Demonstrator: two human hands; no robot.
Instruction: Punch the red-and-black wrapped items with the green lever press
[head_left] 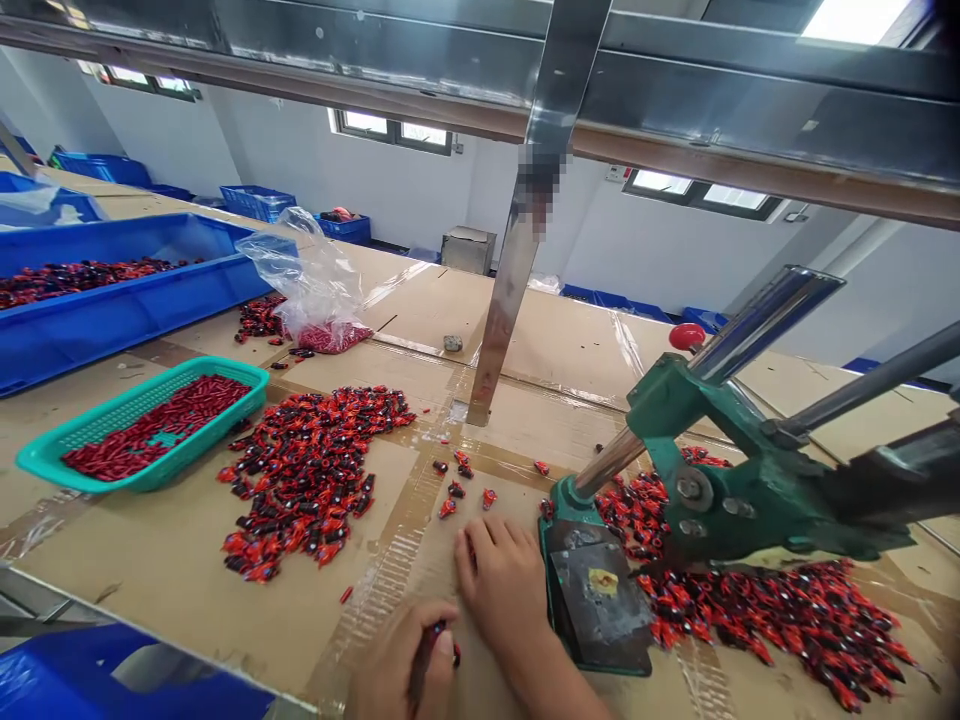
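Red-and-black pieces (307,480), small and not identifiable in detail from this view, lie in a loose heap on the cardboard-covered table (150,570), to the left of my hands. A second, larger heap (772,625) spreads beneath and to the right of the green hand press (750,490). A few stray pieces (457,480) sit apart, between the first heap and my right hand (499,590).

Hand state: my left hand (401,665) is narrow, thumb and fingers closed on a slender dark red piece (424,660). My right hand is relaxed, fingers (480,545) lightly curled against the cardboard, holding nothing visible, just beside the steel base plate (596,600) of the press. The plate carries a yellow patch (602,582).

Surroundings: steel lever bars (765,330) rise from the press, with a red ball knob (687,337) behind them. Further left, a teal basket (187,365) holds slender red pieces (157,425). Beyond it, a blue tray (97,340) holds a dark red mass (82,280), and a clear plastic bag (311,285) lies beside the tray, with red contents at its base. A steel upright (510,290) stands on the table. Blue crates (255,203) line the far wall.
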